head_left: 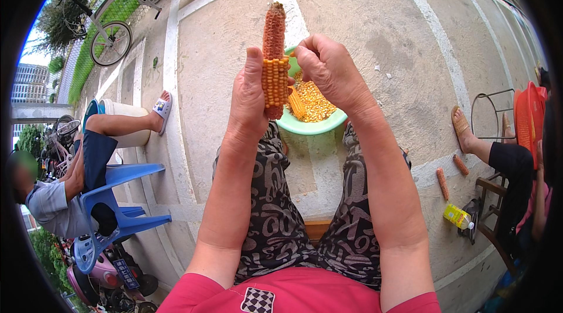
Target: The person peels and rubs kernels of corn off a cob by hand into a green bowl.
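My left hand holds a corn cob upright by its lower part. Yellow-orange kernels cover that lower part, while the reddish upper part is stripped bare. To the right of the cob is my right hand, thumb and forefinger drawn together, apart from the cob. A small orange spot shows at its fingertips; whether it is a kernel or a nail is unclear. Beneath both hands stands a light green basin, partly hidden by them. It contains loose corn kernels and an ear of corn with its kernels on.
At left, a person sits on a blue plastic chair beside a white bucket. Another person sits at right with a red basket. Two bare cobs and a yellow-labelled bottle lie nearby. A bicycle stands behind.
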A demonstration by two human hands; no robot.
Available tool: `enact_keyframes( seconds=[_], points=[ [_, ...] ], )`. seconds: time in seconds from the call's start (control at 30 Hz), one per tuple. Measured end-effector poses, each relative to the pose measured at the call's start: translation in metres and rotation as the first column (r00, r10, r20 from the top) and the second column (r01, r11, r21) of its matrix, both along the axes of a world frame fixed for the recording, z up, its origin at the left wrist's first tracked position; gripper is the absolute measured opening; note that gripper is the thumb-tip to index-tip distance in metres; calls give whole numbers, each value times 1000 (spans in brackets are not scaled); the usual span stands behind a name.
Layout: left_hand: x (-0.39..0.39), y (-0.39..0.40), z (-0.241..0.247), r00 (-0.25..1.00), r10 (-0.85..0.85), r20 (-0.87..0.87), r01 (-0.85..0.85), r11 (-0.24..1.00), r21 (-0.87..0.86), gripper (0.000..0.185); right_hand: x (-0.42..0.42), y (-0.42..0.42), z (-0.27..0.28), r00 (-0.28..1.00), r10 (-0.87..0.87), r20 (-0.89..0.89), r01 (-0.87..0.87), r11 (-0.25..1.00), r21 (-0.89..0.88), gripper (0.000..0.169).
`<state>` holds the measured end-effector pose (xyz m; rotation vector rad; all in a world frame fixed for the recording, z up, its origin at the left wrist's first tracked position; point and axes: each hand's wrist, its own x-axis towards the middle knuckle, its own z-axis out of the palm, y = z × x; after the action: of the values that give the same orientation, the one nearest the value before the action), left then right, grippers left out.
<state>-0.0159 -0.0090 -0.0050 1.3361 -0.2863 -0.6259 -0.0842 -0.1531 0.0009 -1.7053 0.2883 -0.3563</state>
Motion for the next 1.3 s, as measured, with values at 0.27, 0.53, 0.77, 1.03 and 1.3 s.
enact_keyframes(
  seconds=[0.27,0.53,0.77,1.03,1.3],
  points=[
    [5,1,-4,990,27,-137,-36,997,-64,69,-3,-5,-13,966,-247,-82,177,855,-488,21],
    [7,4,-7,995,-53,-84,43,992,-115,61,-1,-5,-15,972,-229,-57,175,862,-475,16],
    [8,8,-2,988,-131,-79,123,988,-98,59,-2,-2,-12,977,-207,-43,164,870,-465,15],
    [6,3,-6,990,-106,-91,88,978,-190,62,-1,-2,-13,984,-178,-30,144,874,-463,15],
    [6,3,-6,991,-73,-112,58,990,-128,67,-1,-1,-12,984,-166,61,176,906,-385,16]
  ],
)
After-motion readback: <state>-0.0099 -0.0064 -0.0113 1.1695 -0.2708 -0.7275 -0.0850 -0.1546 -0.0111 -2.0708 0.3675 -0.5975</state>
